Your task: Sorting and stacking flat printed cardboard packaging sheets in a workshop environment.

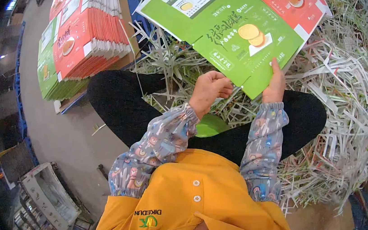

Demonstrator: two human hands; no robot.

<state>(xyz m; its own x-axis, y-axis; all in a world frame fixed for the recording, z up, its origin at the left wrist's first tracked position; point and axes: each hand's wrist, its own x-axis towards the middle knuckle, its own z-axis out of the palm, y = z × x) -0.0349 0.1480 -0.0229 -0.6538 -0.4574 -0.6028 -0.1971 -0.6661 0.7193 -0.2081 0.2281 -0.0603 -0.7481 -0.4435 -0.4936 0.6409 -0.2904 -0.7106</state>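
Note:
A flat green printed carton blank [229, 34], with pictures of round yellow biscuits, extends forward from my hands. My right hand [276, 85] grips its near right corner, the thumb lying on the printed face and the other fingers hidden underneath. Just below the near edge of the blank, my left hand [211, 92] is closed with curled fingers; whatever is inside them, if anything, is hidden. Beyond the green blank, a red printed panel [291, 9] shows at the top right. Both of my forearms wear patterned grey sleeve covers.
Shredded paper strips [340, 101] heap up on the right and under the blank. Stacked red carton blanks [88, 36] and green carton blanks [49, 65] stand to the left on a board. Between my crossed legs is a green rounded object [211, 126]. A white crate [50, 195] lies at lower left.

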